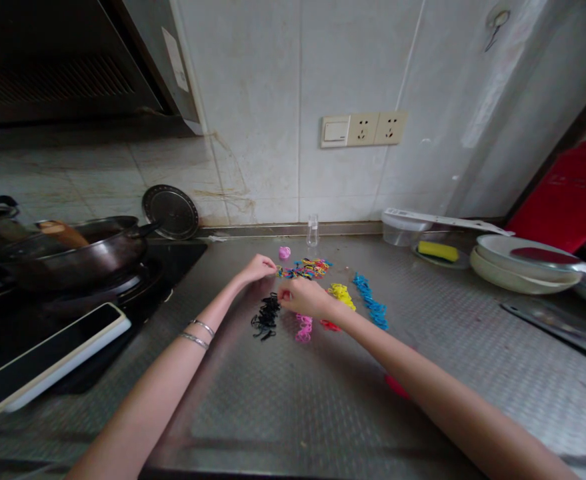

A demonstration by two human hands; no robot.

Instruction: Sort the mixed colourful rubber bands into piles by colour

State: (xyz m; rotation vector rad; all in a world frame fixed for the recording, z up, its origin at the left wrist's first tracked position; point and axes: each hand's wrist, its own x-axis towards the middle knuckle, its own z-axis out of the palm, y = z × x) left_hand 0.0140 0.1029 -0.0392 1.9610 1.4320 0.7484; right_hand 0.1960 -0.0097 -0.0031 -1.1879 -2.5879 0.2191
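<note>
Small elastic hair bands lie on the metal counter, grouped by colour. My left hand (259, 267) has its fingertips pinched together at the left edge of a mixed-colour pile of bands (313, 269); whatever is between them is too small to make out. Closed with bent fingers, my right hand (303, 297) hovers beside the black bands (267, 316), its grip contents hidden. Pink bands (303, 329) and partly covered red bands (331, 325) show below it. Yellow bands (341, 296) and a long row of blue bands (370, 301) lie to its right.
A small clear bottle (313, 231) and a pink lump (285, 253) stand behind the piles. At left are a stove with a pan (73, 253) and a white-edged slab (57, 363). Bowls (523, 267), a yellow sponge (437, 251) and a dark flat blade (563, 330) lie right.
</note>
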